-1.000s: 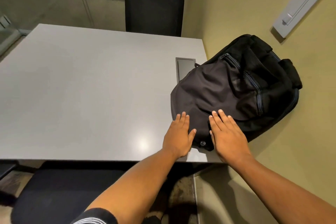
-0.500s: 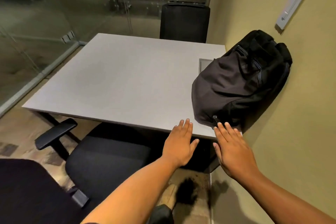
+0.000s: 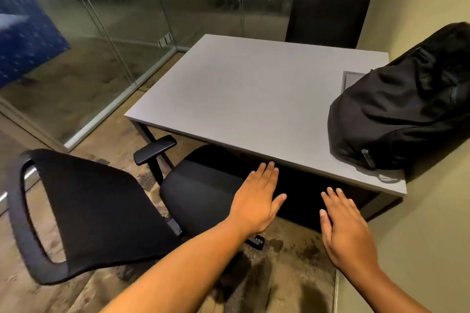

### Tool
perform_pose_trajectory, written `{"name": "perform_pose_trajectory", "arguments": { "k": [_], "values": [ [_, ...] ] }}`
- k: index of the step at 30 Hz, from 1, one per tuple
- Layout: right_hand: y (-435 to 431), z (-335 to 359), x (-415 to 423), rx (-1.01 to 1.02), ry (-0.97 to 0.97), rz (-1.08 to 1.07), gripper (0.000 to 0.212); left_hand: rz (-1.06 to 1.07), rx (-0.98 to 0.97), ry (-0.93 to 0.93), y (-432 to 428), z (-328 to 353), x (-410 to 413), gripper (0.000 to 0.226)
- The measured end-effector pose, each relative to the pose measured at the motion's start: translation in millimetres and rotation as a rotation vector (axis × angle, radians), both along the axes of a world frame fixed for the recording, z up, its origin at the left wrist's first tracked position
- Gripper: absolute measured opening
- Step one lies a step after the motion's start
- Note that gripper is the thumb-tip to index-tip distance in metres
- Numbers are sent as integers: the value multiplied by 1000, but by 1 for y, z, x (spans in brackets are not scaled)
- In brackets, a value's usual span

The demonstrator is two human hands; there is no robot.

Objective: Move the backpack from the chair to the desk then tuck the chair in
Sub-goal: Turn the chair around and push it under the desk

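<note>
The black backpack [image 3: 401,109] lies on the right end of the grey desk [image 3: 244,94], leaning against the yellow wall. A black office chair [image 3: 101,206] stands at the desk's near side, its seat partly under the desk edge and its mesh backrest angled toward me at the lower left. My left hand [image 3: 256,201] hovers open, palm down, over the right part of the seat, just below the desk edge. To its right, my right hand [image 3: 348,231] is open too, palm down, above the floor and in front of the desk. Neither hand holds anything.
A second black chair [image 3: 328,18] stands at the desk's far side. Glass partitions [image 3: 106,40] close the room on the left and back. The yellow wall [image 3: 419,236] runs along the right. A grey cable hatch [image 3: 352,79] is set in the desktop beside the backpack.
Both hands have come off the backpack and drawn back past the desk edge. The view has pulled back and swung left, so the near chair's backrest now shows.
</note>
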State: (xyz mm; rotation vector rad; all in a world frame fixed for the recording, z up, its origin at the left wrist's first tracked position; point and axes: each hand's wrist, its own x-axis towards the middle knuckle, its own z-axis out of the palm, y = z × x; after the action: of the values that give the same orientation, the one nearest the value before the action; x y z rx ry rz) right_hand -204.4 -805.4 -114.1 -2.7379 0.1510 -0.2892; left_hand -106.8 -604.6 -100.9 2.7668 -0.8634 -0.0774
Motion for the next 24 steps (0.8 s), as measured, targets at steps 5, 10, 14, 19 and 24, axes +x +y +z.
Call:
{"name": "perform_pose_trajectory", "arguments": {
  "k": [5,10,14,19,24],
  "values": [
    [28,3,5,-13,-8,20,55,49,4,20,31,8,-5,72],
    [98,5,21,-25,-15,16,54,23,-1,25,97,5,1,70],
    [156,10,27,-20,-34,-11,51,58,-31,5,142,2,6,69],
    [211,16,28,-26,-34,-49,52,58,-54,10,189,-3,4,68],
    [241,26,24,-48,-1,-44,57,59,-128,-13,216,20,-1,66]
  ]
}}
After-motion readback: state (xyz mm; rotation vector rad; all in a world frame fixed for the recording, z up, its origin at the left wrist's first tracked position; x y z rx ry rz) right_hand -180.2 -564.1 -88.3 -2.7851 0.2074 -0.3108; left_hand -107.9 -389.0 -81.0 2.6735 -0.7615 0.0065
